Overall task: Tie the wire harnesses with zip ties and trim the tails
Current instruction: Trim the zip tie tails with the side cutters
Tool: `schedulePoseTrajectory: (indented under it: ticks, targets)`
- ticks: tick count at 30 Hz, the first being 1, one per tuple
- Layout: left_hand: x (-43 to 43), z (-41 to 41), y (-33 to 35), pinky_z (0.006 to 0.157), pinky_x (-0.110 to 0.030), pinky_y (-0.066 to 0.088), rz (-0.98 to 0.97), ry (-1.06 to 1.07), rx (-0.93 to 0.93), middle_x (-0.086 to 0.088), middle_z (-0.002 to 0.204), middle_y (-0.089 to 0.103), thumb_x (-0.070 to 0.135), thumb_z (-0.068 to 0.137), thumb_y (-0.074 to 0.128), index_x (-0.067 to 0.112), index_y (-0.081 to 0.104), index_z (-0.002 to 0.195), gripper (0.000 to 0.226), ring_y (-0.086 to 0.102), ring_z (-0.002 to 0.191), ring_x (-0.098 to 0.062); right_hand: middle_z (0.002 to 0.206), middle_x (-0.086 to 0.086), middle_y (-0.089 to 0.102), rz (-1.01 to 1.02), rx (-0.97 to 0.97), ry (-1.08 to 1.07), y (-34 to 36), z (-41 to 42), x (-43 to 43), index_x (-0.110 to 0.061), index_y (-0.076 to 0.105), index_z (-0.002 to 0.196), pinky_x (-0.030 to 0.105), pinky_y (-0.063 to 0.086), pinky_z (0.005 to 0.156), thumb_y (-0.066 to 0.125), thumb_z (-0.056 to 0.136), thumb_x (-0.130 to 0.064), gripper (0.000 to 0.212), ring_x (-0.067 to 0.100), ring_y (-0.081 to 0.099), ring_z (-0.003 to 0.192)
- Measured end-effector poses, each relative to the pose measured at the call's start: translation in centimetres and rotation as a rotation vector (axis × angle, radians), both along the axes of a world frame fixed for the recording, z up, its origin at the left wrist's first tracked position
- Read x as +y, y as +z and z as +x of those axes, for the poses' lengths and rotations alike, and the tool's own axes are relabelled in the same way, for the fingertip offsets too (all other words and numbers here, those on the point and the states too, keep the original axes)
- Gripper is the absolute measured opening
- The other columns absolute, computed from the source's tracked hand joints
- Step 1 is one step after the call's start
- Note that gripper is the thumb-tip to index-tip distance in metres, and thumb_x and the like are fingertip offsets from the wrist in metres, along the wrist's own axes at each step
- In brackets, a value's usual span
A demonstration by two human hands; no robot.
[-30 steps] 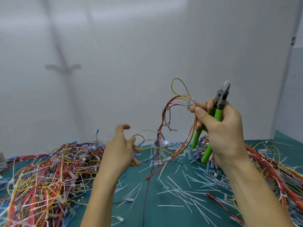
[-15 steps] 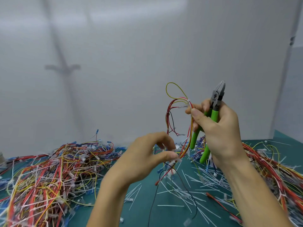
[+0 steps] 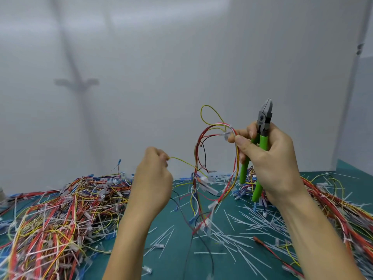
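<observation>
A looped wire harness (image 3: 201, 150) of red, yellow and black wires hangs in the air above the table. My right hand (image 3: 268, 162) pinches its top between thumb and forefinger and also grips green-handled cutters (image 3: 262, 138), jaws pointing up. My left hand (image 3: 153, 178) pinches a yellow wire (image 3: 183, 161) of the harness and holds it out to the left. The lower ends of the harness, with white connectors (image 3: 205, 184), dangle down to the green table (image 3: 175, 229).
A big tangled pile of harnesses (image 3: 54, 219) covers the table's left side. Another pile (image 3: 333, 209) lies along the right. Cut white zip-tie tails (image 3: 238, 227) are scattered in the middle. A pale wall stands close behind.
My left hand has taken hold of a yellow wire and drawn it up and to the left. My right hand with harness and cutters has stayed about where it was.
</observation>
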State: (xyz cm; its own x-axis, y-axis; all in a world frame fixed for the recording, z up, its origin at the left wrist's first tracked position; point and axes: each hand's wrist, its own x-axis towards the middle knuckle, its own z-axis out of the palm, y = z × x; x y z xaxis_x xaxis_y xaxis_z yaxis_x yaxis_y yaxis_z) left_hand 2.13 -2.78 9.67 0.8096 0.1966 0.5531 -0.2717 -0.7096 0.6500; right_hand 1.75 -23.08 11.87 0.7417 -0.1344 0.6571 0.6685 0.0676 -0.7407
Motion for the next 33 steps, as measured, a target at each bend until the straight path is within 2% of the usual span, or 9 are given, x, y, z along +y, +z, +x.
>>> schedulePoseTrajectory:
  ticks: [4,8,11,13,16,18,24,28,33]
  targets:
    - [2.2,-0.4,0.8,0.058,-0.033,0.033,-0.086,0.023,-0.054,0.005,0.067,0.058,0.022,0.093,0.041,0.021,0.052,0.074,0.022,0.049,0.062,-0.009,0.072,-0.010,0.072,0.005,-0.006,-0.044,0.0,0.1,-0.4,-0.015,0.042,0.078,0.019,0.047,0.052,0.056,0.092,0.008,0.031,0.004,0.053,0.052]
    - [3.5,-1.6,1.0,0.067,-0.039,0.047,0.079,-0.067,0.157,-0.008,0.059,0.062,0.036,0.065,0.041,0.015,0.060,0.054,0.030,0.055,0.059,-0.019,0.073,-0.012,0.073,0.059,-0.006,-0.078,0.1,0.2,-0.5,-0.016,0.041,0.079,0.017,0.047,0.053,0.054,0.093,0.007,0.030,0.003,0.052,0.051]
    - [3.2,-1.2,0.3,0.063,-0.027,0.047,0.381,-0.082,0.527,0.000,0.058,0.062,0.044,0.057,0.048,0.030,0.071,0.062,0.027,0.061,0.063,-0.015,0.074,-0.007,0.073,0.105,0.020,-0.054,0.1,0.2,-0.5,-0.017,0.043,0.079,0.018,0.048,0.054,0.054,0.094,0.007,0.030,0.005,0.054,0.054]
    - [2.4,-0.7,-0.8,0.072,-0.025,0.052,0.525,-0.096,0.711,0.005,0.073,0.069,0.040,0.060,0.058,0.035,0.072,0.074,0.021,0.067,0.079,-0.015,0.075,-0.004,0.074,0.141,0.042,-0.031,0.1,0.2,-0.5,-0.017,0.043,0.080,0.019,0.047,0.055,0.054,0.094,0.007,0.030,0.007,0.050,0.053]
    - [1.6,0.1,-2.3,0.089,-0.033,0.055,0.640,-0.116,0.824,0.003,0.102,0.072,0.031,0.066,0.071,0.033,0.074,0.095,0.029,0.067,0.097,-0.019,0.076,-0.002,0.074,0.176,0.063,-0.013,0.1,0.1,-0.7,-0.018,0.045,0.080,0.018,0.047,0.054,0.054,0.093,0.007,0.030,0.005,0.050,0.052]
    - [1.4,0.4,-2.7,0.090,-0.035,0.055,0.665,-0.147,0.840,0.004,0.103,0.073,0.035,0.070,0.077,0.030,0.074,0.096,0.027,0.067,0.098,-0.018,0.075,-0.003,0.074,0.191,0.067,-0.002,0.2,0.1,-0.9,-0.019,0.045,0.080,0.018,0.047,0.053,0.054,0.093,0.006,0.030,0.005,0.050,0.051]
    - [0.2,-0.6,-0.6,0.079,-0.025,0.053,0.403,-0.347,0.449,0.015,0.086,0.073,0.026,0.089,0.064,0.030,0.073,0.087,0.010,0.066,0.080,0.003,0.075,-0.002,0.073,0.253,0.103,0.096,0.4,0.0,-0.8,-0.019,0.044,0.078,0.018,0.046,0.052,0.054,0.093,0.007,0.032,0.008,0.047,0.049]
    - [-1.3,-1.5,0.0,0.092,-0.022,0.053,0.141,-0.812,0.529,0.009,0.104,0.075,0.019,0.089,0.071,0.025,0.073,0.109,0.021,0.068,0.099,-0.003,0.074,-0.002,0.072,0.301,0.131,0.166,0.3,0.0,-0.4,-0.018,0.042,0.077,0.018,0.047,0.051,0.054,0.093,0.008,0.033,0.008,0.047,0.049]
    - [-1.9,-0.9,-0.9,0.094,-0.026,0.050,0.037,-0.841,0.484,-0.007,0.102,0.075,0.008,0.094,0.063,0.004,0.066,0.100,0.008,0.068,0.096,-0.011,0.075,0.002,0.071,0.309,0.178,0.148,-0.2,0.3,0.2,-0.019,0.044,0.076,0.020,0.048,0.053,0.055,0.093,0.008,0.033,0.008,0.053,0.050]
